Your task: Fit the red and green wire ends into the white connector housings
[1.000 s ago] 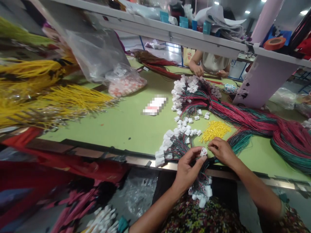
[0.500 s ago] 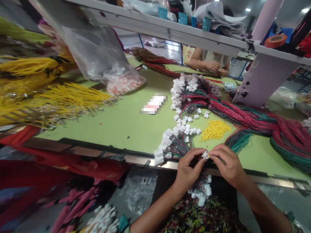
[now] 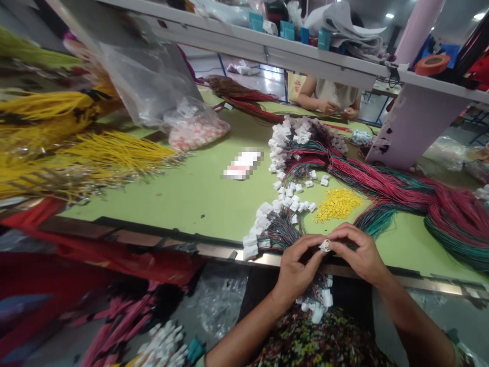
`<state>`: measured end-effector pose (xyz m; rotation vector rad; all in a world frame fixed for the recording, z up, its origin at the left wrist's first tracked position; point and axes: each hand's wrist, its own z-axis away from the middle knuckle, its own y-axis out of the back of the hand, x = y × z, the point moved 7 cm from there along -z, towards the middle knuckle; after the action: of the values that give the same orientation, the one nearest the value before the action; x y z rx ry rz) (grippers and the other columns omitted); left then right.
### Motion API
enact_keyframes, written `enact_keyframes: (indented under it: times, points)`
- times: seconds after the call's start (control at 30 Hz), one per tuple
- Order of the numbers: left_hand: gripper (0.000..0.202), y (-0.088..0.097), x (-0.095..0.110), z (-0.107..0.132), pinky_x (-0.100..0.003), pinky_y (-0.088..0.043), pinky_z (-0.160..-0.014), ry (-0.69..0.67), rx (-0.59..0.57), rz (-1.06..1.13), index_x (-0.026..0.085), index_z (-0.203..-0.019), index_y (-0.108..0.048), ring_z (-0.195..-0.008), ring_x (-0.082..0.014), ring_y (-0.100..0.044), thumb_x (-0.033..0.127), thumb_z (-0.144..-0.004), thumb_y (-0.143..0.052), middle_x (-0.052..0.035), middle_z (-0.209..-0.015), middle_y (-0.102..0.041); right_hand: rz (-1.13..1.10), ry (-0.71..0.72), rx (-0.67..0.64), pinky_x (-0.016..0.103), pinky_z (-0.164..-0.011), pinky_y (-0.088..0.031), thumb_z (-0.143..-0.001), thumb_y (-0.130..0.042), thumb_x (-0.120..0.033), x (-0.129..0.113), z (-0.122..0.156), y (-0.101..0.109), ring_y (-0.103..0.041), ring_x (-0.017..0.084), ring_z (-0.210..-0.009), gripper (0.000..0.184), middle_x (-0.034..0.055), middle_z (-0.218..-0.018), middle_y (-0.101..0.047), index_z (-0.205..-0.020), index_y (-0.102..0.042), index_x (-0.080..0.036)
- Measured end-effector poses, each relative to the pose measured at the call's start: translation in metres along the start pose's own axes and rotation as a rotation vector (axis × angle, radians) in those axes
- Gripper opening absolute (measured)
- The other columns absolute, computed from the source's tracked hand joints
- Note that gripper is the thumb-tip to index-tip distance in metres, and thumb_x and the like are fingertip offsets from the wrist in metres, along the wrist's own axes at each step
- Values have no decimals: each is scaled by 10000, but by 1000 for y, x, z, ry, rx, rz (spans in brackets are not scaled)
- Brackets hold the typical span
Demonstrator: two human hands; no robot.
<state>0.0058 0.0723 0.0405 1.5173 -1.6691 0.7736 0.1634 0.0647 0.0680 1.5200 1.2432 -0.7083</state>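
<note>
Both hands meet over the near edge of the green table (image 3: 198, 199). My left hand (image 3: 296, 270) pinches a small white connector (image 3: 325, 245) between thumb and fingertips. My right hand (image 3: 357, 252) is closed in a pinch against the same connector from the right. Wires with white connectors (image 3: 319, 300) hang down below my hands. A little pile of small yellow parts (image 3: 338, 204) lies just beyond my right hand. Red and green wire bundles (image 3: 385, 186) with white connectors (image 3: 290, 142) spread across the table.
Yellow wire bundles (image 3: 95, 153) and plastic bags (image 3: 196, 130) lie at the left. A shelf (image 3: 267, 48) runs overhead on a white post (image 3: 412, 127). Another person's hands (image 3: 328, 106) work at the far side. Red and pink wire bundles (image 3: 114, 285) hang below the table edge.
My right hand came from the table in to the connector held by my left hand, and both now pinch it together, slightly lower than before.
</note>
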Motion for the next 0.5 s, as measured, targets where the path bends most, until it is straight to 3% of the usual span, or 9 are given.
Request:
enact_keyframes:
  times: [0.23,0.5]
  points:
    - [197,-1,-2,1,-308,-633,-782,1,5,-23,221,-1026,-776,-841,-185,-771,114,-868,-726,-52,-921,-818,-335,-227,-15,247,-788,-542,-836,-825,-297,25,0,-5,-670,137,-851,90,-1,-888,-707,-893,-779,-244]
    - [170,-1,0,0,-322,-642,-769,-8,2,-55,202,-1017,-778,-832,-191,-777,132,-874,-719,-69,-917,-821,-346,-305,-11,269,-762,-584,-815,-832,-362,33,3,-8,-695,148,-802,201,13,-867,-736,-908,-739,-210]
